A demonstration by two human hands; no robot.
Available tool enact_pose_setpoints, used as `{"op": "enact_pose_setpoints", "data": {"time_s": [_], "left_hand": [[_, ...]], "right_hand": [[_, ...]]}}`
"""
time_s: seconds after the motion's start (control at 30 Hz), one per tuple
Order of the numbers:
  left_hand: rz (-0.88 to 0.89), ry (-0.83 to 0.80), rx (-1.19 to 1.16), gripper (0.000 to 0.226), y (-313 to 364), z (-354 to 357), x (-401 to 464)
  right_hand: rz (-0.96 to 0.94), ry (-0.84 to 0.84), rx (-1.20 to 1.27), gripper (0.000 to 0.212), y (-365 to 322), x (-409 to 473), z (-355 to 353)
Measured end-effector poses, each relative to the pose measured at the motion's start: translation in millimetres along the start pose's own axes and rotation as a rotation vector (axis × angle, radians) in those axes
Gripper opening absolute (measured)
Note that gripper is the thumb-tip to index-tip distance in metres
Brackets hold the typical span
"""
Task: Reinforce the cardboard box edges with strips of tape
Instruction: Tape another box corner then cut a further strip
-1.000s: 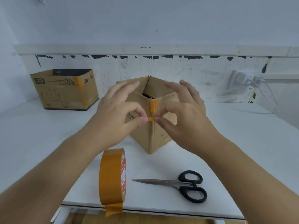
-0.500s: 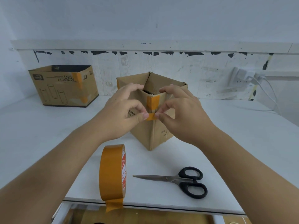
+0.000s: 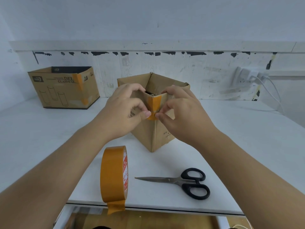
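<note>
Head view: both bare forearms reach forward from the lower corners and meet at the near upright corner of the open cardboard box (image 3: 154,136), which stands on the white tabletop (image 3: 231,129) with that corner turned toward the camera. The left hand (image 3: 125,111) is curled, thumb stretched across and its tip pressed on the lower end of the tape strip (image 3: 154,106); its forefinger bends down to the same spot, so the grip is a narrow pinch against the strip and the cardboard. The right hand (image 3: 183,113) mirrors it, thumb and forefinger tips nearly closed on the strip's lower end from the other side, the other fingers arched over the box's top rim. The strip is orange-brown, glossy and smooth, folded over the corner from the rim downward, lying on both adjoining faces. The box is plain brown corrugated board, matte, with small dark print on its sides and a slightly crumpled far rim.

Near the tabletop's front edge a tape roll (image 3: 113,174) stands on its edge, the same orange-brown, with a red-and-white printed core and a loose end hanging over the edge. Just right of it lie scissors (image 3: 181,182), flat, blades closed, grey metal with black looped handles. At the back left sits a second cardboard box (image 3: 64,90), printed with glasses and taped on one corner.
</note>
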State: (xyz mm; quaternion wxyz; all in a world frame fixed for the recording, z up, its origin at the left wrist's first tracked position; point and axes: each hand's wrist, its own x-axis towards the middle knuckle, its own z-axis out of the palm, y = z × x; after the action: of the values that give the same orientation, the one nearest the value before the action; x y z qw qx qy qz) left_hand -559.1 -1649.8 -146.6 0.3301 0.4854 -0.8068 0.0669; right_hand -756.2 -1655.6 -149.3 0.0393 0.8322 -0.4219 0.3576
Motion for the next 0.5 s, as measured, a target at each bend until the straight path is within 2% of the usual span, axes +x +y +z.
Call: {"op": "enact_pose_setpoints", "data": {"time_s": [0.3, 0.4, 0.5], "left_hand": [[0.067, 0.067, 0.036, 0.017, -7.3, -1.0, 4.3], [0.038, 0.095, -0.010, 0.029, -9.9, 2.0, 3.2], [0.010, 0.059, -0.092, 0.052, -13.7, 3.9, -1.0]], "right_hand": [[0.036, 0.050, -0.061, 0.023, 2.5, 3.7, -3.3], [0.028, 0.083, -0.027, 0.031, 1.2, 4.9, -5.5], [0.028, 0.074, 0.022, 0.046, 1.6, 4.3, -6.4]]}}
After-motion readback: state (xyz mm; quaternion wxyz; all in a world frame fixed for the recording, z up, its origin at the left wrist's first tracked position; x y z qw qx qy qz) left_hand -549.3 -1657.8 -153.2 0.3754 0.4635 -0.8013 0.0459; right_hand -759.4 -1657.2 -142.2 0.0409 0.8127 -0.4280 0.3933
